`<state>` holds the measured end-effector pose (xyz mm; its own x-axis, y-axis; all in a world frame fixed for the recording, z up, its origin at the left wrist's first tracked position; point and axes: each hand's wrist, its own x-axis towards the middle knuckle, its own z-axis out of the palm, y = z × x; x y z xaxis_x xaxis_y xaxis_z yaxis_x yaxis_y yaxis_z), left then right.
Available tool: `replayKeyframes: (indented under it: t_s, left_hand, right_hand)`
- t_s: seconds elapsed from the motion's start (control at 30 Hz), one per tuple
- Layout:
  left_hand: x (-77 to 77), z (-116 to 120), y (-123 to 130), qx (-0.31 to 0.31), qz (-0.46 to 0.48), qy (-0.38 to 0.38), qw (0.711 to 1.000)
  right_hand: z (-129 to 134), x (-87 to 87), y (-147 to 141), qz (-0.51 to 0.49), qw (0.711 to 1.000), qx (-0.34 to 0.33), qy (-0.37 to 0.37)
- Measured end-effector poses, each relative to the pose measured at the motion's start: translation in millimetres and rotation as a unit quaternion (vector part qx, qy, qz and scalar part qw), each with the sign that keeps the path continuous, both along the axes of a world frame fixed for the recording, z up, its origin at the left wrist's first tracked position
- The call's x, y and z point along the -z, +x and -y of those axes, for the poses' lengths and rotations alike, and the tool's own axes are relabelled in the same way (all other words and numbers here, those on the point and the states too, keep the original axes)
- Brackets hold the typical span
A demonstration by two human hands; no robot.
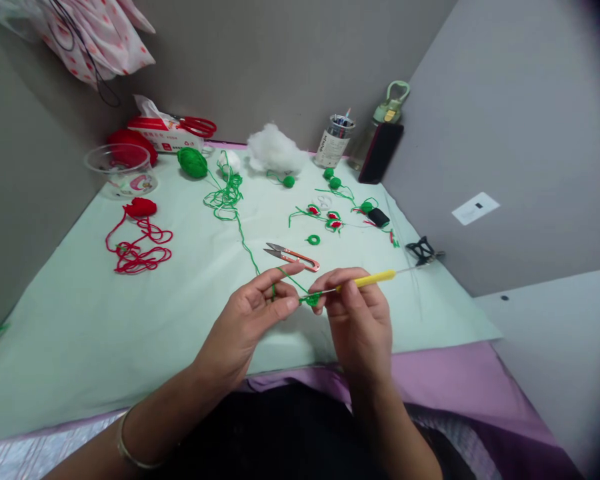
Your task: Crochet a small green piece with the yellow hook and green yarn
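Pinching the left end of a small piece of green crochet (313, 301), your left hand (260, 310) has its thumb and a fingertip closed on it, just above the pale green cloth (70, 327) and between your two hands. Your right hand (357, 310) grips the yellow-handled hook (375, 279) between thumb and fingers, its metal shaft lying across the crochet; fingers of that hand also touch the piece's right side. A green strand (294, 281) runs from your raised left index finger down to the work, and yarn loops round another finger.

Just beyond your left fingertips lie the orange-handled snips (305, 260), with a green ring (313, 240) past them. Farther right are little red, white and green pieces (334, 223) and a small black object (379, 217). To the left, a tangle of green yarn (223, 199) lies near a green yarn ball (193, 163), and red yarn (143, 243) trails nearer you, in front of a clear tub (120, 183).

Along the back stand a tissue box (167, 140) with red-handled scissors (200, 127) on it, white stuffing (275, 150), a pen jar (333, 150), and a phone (381, 155) leaning against a bottle (391, 112).
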<state>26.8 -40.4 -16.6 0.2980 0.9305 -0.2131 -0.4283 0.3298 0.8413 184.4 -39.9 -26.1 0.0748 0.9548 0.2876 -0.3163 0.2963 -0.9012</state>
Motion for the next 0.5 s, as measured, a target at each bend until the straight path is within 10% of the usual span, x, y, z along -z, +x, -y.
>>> replayKeyframes:
  t_s: [0.5]
  left_hand:
    - [0.3,-0.5,-2.0,0.007,-0.015,0.018,1.000]
  right_hand:
    - [6.3,3.2,4.4,0.029,0.999,-0.011,0.033]
